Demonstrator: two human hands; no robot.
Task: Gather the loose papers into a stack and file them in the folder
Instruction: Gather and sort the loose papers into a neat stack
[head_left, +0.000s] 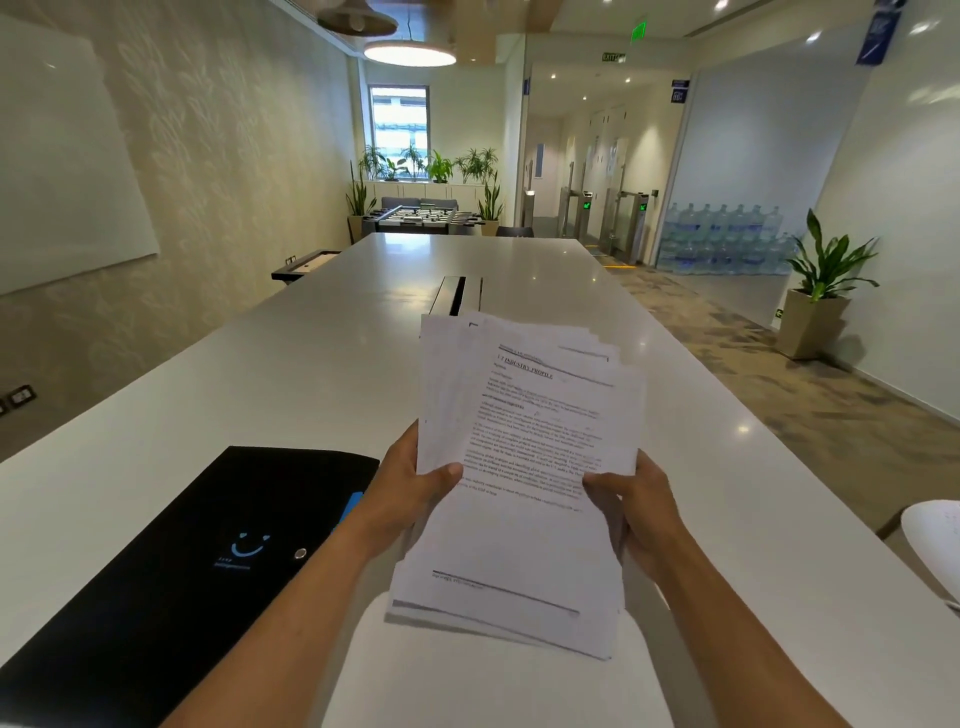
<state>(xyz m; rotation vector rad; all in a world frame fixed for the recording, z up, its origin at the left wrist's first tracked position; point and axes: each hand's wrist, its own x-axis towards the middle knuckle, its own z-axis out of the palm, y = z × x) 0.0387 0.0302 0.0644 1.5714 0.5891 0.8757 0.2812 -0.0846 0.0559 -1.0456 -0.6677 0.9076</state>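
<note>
A fanned stack of printed white papers (524, 467) is held up above the long white table (291, 374), its sheets not squared at the top and bottom edges. My left hand (410, 483) grips the stack's left edge, thumb on the front. On the right edge my right hand (634, 509) grips it the same way. A black folder (171, 561) with a blue smile logo and a snap button lies shut on the table to the left of my left forearm.
A black cable slot (460, 294) sits in the table's middle, beyond the papers. A white chair edge (935, 540) shows at the right. A potted plant (821, 296) stands on the floor at the right wall.
</note>
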